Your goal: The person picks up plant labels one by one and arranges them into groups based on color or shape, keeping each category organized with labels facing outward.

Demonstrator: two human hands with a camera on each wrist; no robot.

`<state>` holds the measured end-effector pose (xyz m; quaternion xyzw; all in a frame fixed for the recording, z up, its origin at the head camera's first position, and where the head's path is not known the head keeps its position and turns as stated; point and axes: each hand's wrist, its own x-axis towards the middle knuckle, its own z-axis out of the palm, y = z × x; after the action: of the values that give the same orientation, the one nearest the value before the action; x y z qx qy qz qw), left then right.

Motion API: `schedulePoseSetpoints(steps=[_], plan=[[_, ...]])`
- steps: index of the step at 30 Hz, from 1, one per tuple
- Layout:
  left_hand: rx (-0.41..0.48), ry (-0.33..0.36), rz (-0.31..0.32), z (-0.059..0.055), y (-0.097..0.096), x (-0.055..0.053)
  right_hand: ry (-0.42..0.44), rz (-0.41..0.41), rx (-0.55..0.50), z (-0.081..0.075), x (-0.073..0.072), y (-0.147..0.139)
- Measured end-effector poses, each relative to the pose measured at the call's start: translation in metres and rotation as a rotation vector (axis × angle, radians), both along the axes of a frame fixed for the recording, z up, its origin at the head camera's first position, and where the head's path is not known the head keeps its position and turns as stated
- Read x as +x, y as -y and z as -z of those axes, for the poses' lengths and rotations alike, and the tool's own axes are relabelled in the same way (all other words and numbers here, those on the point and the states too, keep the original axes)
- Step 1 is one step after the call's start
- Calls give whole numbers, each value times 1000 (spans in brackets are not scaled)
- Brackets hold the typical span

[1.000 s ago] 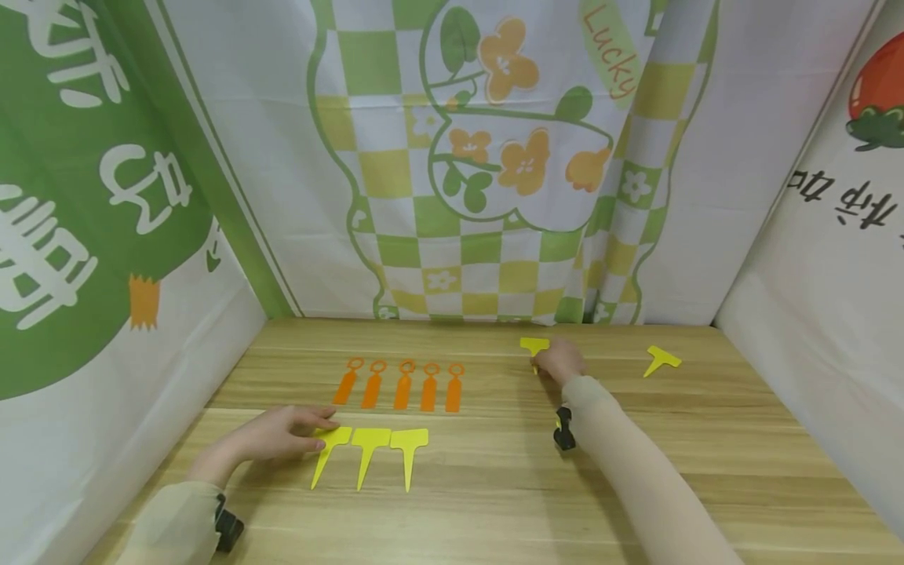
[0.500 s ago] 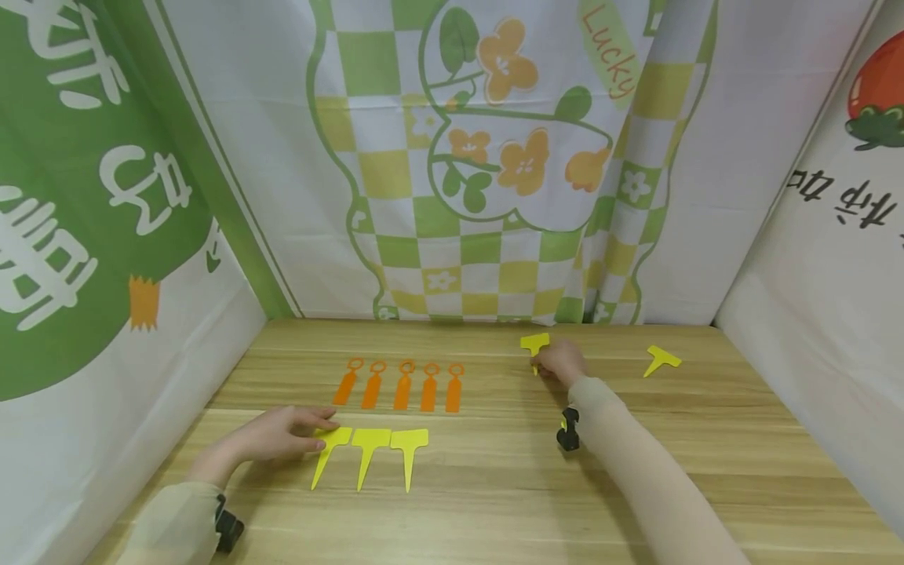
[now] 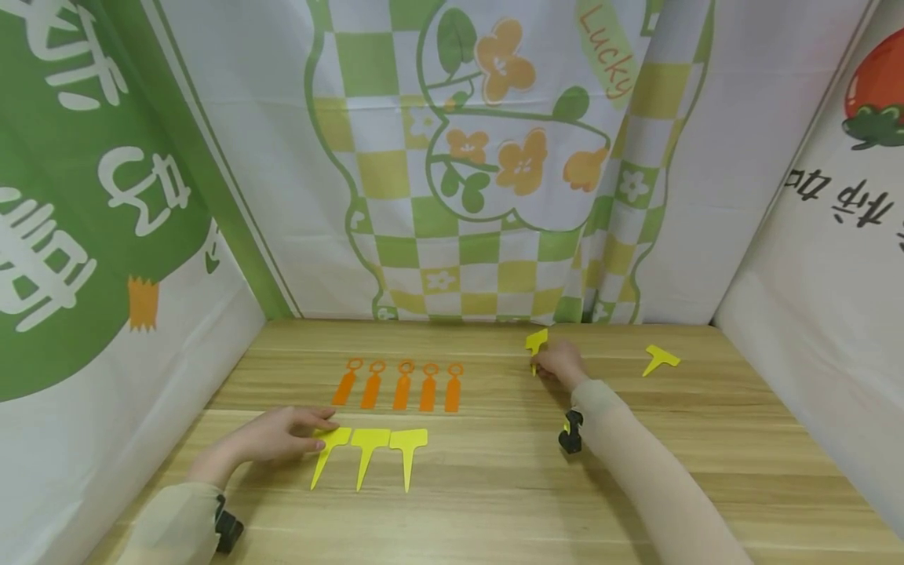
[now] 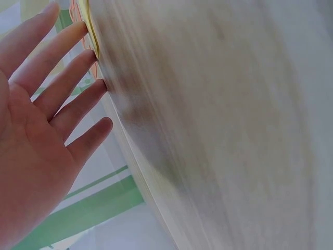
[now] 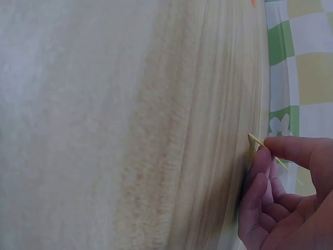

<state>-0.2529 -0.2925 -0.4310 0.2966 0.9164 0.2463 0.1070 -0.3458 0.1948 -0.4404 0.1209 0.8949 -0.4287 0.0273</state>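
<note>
My right hand (image 3: 561, 361) pinches a yellow T-shaped plant label (image 3: 537, 340) between thumb and finger, near the back of the table. In the right wrist view this plant label (image 5: 283, 165) appears edge-on, tilted up from the tabletop. At the left, my left hand (image 3: 282, 433) reaches with extended fingers to the leftmost plant label (image 3: 340, 435) in a row of three, its fingertips touching the head. Beside that one lie the middle label (image 3: 370, 439) and the right label (image 3: 410, 441), stems toward me. In the left wrist view, the left hand's fingers (image 4: 67, 107) are spread and straight.
Behind the yellow row lie several orange ring-topped tags (image 3: 402, 392), side by side. Another yellow plant label (image 3: 661, 358) lies at the back right of the wooden table (image 3: 494, 502). A patterned curtain (image 3: 480, 259) hangs along the back edge.
The plant label in my right hand has tipped upward and turned, so its head now looks narrower and slanted. My right wrist has shifted slightly. The left hand stays in place.
</note>
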Motion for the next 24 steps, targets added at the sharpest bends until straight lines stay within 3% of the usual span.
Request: schedulePoseSetpoints(steps=[9,17,24], plan=[[5,1,-3,-2,-1,2,25,5,9,2,-1,-2],[2,-6,-1,-2,-1,2,57,-6,-112,4,0,-6],[7,-13,9,0,0,1,60,-19,-279,3,8,-6]])
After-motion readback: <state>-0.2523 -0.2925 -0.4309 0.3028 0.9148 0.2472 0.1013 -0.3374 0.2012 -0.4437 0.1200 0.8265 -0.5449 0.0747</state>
